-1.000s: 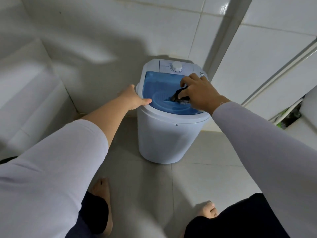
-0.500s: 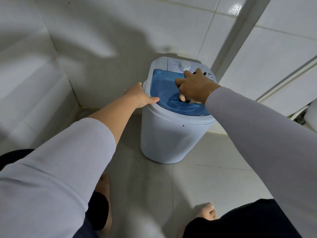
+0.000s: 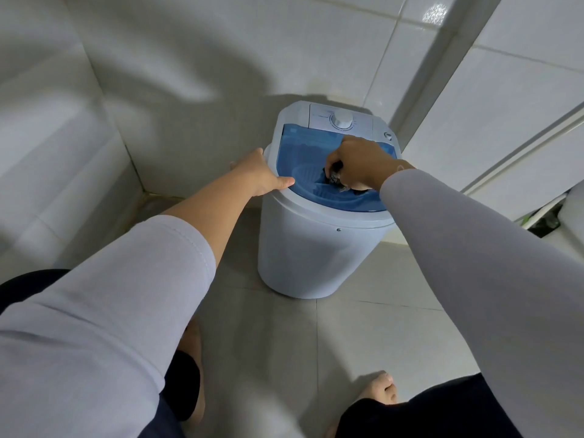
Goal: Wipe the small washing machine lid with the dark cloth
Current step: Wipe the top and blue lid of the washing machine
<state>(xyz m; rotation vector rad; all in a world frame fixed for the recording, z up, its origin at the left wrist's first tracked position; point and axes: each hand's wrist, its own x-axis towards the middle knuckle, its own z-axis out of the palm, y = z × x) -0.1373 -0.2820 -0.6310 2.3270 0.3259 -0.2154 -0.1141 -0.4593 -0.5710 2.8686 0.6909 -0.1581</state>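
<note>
A small white washing machine [image 3: 316, 248] stands on the floor in a tiled corner. Its translucent blue lid [image 3: 303, 153] lies flat on top, below a white control dial [image 3: 343, 120]. My right hand [image 3: 363, 164] presses a bunched dark cloth [image 3: 335, 180] onto the middle of the lid; most of the cloth is hidden under the fingers. My left hand [image 3: 260, 175] rests on the machine's left rim, thumb on the lid's edge, holding the machine steady.
White tiled walls close in behind and to the left of the machine. A white fixture [image 3: 572, 213] sits at the right edge with a dark gap beside it. My bare feet [image 3: 379, 392] stand on the grey floor tiles in front of the machine.
My right hand has slid the cloth from the lid's back part, near the dial, toward the lid's middle. My left hand stays on the left rim. The camera has shifted slightly.
</note>
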